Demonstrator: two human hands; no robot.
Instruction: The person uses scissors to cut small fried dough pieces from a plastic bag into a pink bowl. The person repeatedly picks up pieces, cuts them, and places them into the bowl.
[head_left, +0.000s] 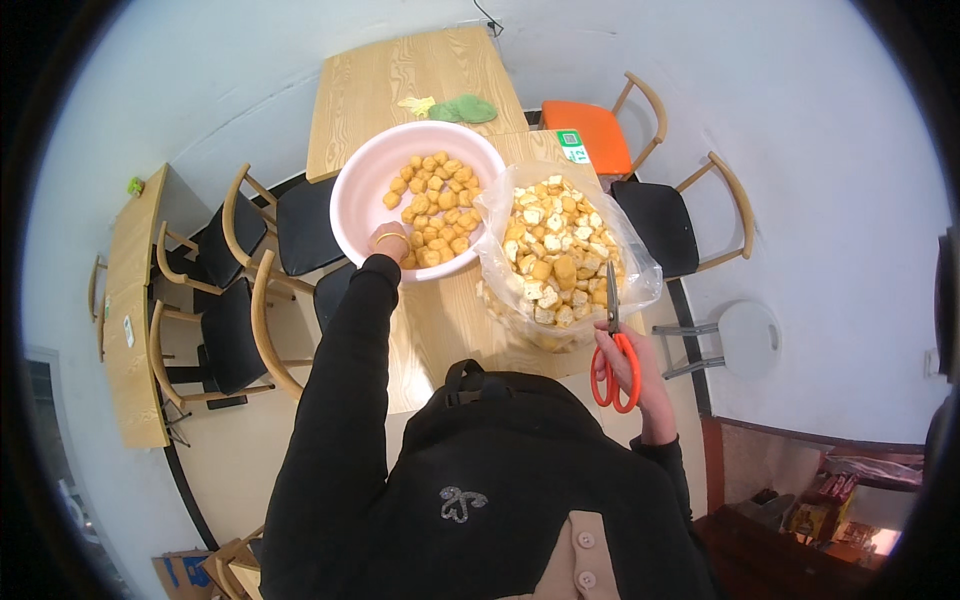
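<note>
My left hand (390, 238), with a yellow bangle at the wrist, reaches into a pale pink plastic basin (367, 169). Its fingers touch or nearly touch the golden fried tofu puffs (447, 199) inside; whether they grip one is hidden. Scissors (615, 360) with red handles are in my right hand (649, 375), blades pointing away from me and nearly closed. Just beyond their tips, a clear plastic bag (637, 281) stands with its mouth spread wide. Many cut tofu pieces (555, 232) fill it, white insides showing, with a few whole-looking puffs on top.
Basin and bag rest on a wood-grain table (435, 322). Behind the basin lie a green cloth (465, 109) and a yellow one (417, 105). Black-seated chairs (304, 225) stand to the left; an orange chair (585, 135) and a white folding stool (750, 339) are at the right.
</note>
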